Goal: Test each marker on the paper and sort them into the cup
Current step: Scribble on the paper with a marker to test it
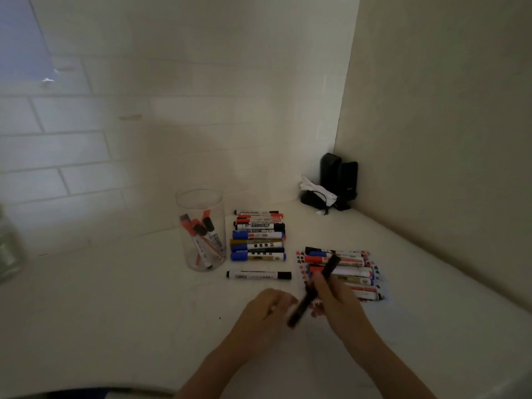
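Right hand (pixel 335 295) has its grip curled round a black marker (pixel 315 289), held tilted above the white table (pixel 129 298); the left hand (pixel 266 308) hovers just beside the marker's lower end, its fingers curled loosely, holding nothing that can be made out. Behind lie a sheet of paper (pixel 383 298) covered with markers, a loose black-capped marker (pixel 259 275), a stacked pile of markers (pixel 259 240) and a clear cup (pixel 203 231) holding several. White tiled walls meet in a corner, where dark speakers (pixel 339 180) stand. Label writing is too blurred to read.
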A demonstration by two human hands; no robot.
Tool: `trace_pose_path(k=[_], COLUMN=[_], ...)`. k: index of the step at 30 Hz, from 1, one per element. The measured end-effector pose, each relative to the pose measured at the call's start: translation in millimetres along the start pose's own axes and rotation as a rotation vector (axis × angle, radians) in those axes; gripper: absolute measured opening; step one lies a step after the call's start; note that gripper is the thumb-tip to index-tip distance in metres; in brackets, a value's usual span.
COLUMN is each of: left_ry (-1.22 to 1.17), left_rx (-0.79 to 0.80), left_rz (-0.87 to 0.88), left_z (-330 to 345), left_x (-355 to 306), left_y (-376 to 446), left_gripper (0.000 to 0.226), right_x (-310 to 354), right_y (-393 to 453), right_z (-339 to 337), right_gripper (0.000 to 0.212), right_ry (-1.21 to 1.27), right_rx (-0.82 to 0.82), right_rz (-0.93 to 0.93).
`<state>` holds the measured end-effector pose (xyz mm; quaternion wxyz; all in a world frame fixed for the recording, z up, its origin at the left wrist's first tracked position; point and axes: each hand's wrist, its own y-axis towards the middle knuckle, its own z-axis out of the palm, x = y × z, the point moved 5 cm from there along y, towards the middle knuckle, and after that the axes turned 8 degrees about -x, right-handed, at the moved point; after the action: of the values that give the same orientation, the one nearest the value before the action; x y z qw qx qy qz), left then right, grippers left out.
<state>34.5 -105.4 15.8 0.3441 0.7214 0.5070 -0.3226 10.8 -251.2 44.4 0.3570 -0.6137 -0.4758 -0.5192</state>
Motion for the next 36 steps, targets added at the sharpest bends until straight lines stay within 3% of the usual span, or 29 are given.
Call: trace_pose_path(k=[4, 9, 12, 14, 16, 19, 21, 23, 25, 29, 33, 36], left_ry=[0.122, 0.126, 0.070, 0.265, 0.488, 0.548, 0.521, 0.392, 0.296, 0.204, 0.032, -0.005], left_rx=[-0.179, -0.157, -0.153, -0.104, -0.054, 0.001, 0.025, 0.049, 0.060, 0.046, 0.097, 0.104], left_rz=[-0.049, -0.046, 0.188, 0.450, 0.625, 0.570, 0.467, 0.349, 0.295, 0.334, 0.385, 0.354], left_z=[-37, -40, -34, -23, -14, -16, -19, -14, -5, 2, 0, 2], left_x=[30, 30, -4, -23, -28, -28, -24, -24, -32, -38, -41, -40], left_y=[17, 28, 17, 8, 6, 7, 8, 6, 1, -4, -7, -6], left_gripper=[0.023, 0.025, 0.029, 0.036, 0.044, 0.047, 0.036, 0.024, 0.019, 0.022, 0.015, 0.013], right_x=[2, -14, -3, 8, 17, 21, 24, 22, 19, 12, 16, 20], right_y=[9, 8, 3, -3, -6, -4, -3, -4, -9, -12, -13, -15], right_z=[-10, -4, -7, -7, -8, -17, -28, -33, -22, -7, -14, -19], right_gripper=[0.035, 0.029, 0.021, 0.014, 0.014, 0.016, 0.014, 0.012, 0.016, 0.026, 0.018, 0.021], right_ry=[0.115, -0.088, -0.461, -0.630, -0.681, -0.726, -0.595, -0.177, 0.070, 0.038, 0.160, 0.119], right_rx=[0.099, 0.256, 0.334, 0.342, 0.342, 0.289, 0.185, 0.051, 0.003, 0.008, 0.126, 0.208], right_rz=[0.159, 0.282, -0.010, -0.203, -0.276, -0.297, -0.263, -0.087, 0.029, -0.046, -0.061, -0.143])
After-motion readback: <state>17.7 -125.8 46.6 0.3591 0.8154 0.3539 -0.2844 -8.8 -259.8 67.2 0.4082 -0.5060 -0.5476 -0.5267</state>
